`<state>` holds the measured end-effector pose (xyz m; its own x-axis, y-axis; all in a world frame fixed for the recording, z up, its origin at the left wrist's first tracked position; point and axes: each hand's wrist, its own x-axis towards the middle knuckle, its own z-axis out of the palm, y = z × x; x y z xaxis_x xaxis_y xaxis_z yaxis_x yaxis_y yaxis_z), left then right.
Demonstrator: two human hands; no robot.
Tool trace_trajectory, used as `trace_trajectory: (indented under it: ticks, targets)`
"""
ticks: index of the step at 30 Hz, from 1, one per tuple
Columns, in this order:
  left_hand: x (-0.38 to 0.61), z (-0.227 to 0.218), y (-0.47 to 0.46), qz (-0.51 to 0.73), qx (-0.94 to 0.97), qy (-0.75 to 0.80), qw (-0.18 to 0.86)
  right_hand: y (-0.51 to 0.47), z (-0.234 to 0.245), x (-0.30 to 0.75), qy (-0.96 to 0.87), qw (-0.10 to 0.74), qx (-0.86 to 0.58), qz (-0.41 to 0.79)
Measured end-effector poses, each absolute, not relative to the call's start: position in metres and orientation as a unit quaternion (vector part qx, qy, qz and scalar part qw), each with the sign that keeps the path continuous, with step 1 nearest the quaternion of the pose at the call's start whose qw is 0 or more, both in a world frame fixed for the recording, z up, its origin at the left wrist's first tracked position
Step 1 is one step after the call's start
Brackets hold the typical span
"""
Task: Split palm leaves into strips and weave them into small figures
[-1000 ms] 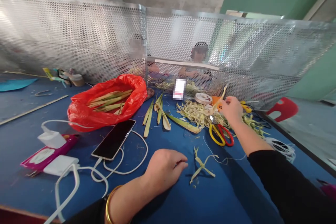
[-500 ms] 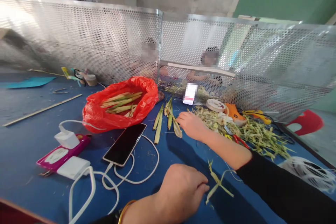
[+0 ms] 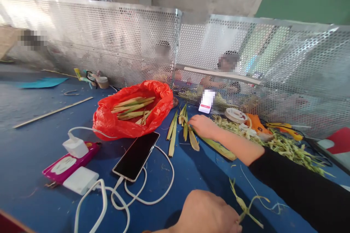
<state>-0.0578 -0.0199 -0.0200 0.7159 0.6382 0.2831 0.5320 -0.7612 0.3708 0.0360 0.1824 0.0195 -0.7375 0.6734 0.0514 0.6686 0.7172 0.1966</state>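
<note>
My left hand (image 3: pixel 209 211), at the bottom, has its fingers closed on the end of a small knotted figure of green leaf strips (image 3: pixel 246 205), whose thin ends stick out to the right. Further up, my right hand (image 3: pixel 203 126) is closed at the top end of a long green leaf (image 3: pixel 218 148) that slants down to the right below my forearm. Its fingertips hide the grip and touch the small pile of dry leaf pieces (image 3: pixel 193 141). Left of that pile lie other leaf pieces (image 3: pixel 172 136).
A red plastic bag (image 3: pixel 109 131) holds more leaves. A phone (image 3: pixel 136 156), white cables and a magenta power strip (image 3: pixel 90 149) lie left. A lit phone (image 3: pixel 207 101), tape roll (image 3: pixel 235 115) and knotted strips (image 3: pixel 295 153) sit right. People sit behind the perforated metal screen (image 3: pixel 123 43).
The long green leaf has come into sight under my right forearm. My left hand has moved down and right with the knotted figure. The view has shifted slightly left.
</note>
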Motion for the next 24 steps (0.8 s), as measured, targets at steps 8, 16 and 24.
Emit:
trace_trajectory:
  ticks: [8,16,24]
  targets:
    - [-0.061,-0.011,-0.016,0.156,0.917,0.34,0.137,0.201,0.002,-0.011,0.856,-0.016,0.515,0.04]
    - [-0.064,-0.012,-0.017,0.197,0.899,0.356,0.164,0.201,-0.002,-0.01,0.76,-0.074,0.631,-0.134]
    - [-0.072,-0.002,-0.017,0.3,0.812,0.42,0.271,0.183,0.037,0.049,0.624,-0.144,0.637,-0.429]
